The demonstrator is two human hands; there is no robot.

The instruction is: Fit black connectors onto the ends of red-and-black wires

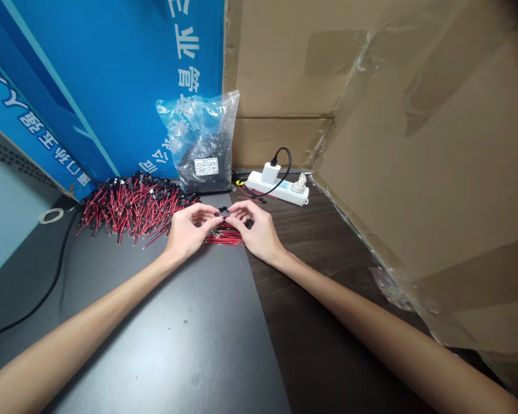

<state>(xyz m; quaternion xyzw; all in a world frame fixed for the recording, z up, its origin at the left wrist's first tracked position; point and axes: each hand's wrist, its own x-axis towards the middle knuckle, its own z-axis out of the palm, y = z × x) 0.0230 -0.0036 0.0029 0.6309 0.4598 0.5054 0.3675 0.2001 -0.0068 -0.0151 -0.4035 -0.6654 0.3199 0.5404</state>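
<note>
Pinching a small black part (223,210) between left hand (194,227) and right hand (259,230), just above a bunch of red leads (227,237) on the worktop (168,322), at the seam of its grey and dark wood-look areas. Both hands nearly closed: thumbs and fingertips drawn together on the part, other fingers loosely curled. Fingers cover most of it, so can't tell its outline or whether a wire runs into it. Reads as hard plastic: very light, stiff, probably a bit slick, easy to flip out of a sloppy pinch. Best hold is thumb and index on 2 opposite sides. Leads look thin and springy; they should bend freely, and the tips are likely the delicate bit, so grab near the black end and don't tug the joint. Pile of red-and-black leads (125,210) beside the left hand looks tangled; pulling 1 would likely drag neighbours. Clear bag (202,149) of dark parts stands upright behind; soft film, probably slippery and heavier at the bottom, so support it low. White power strip (285,192) lies right of the bag.
</note>
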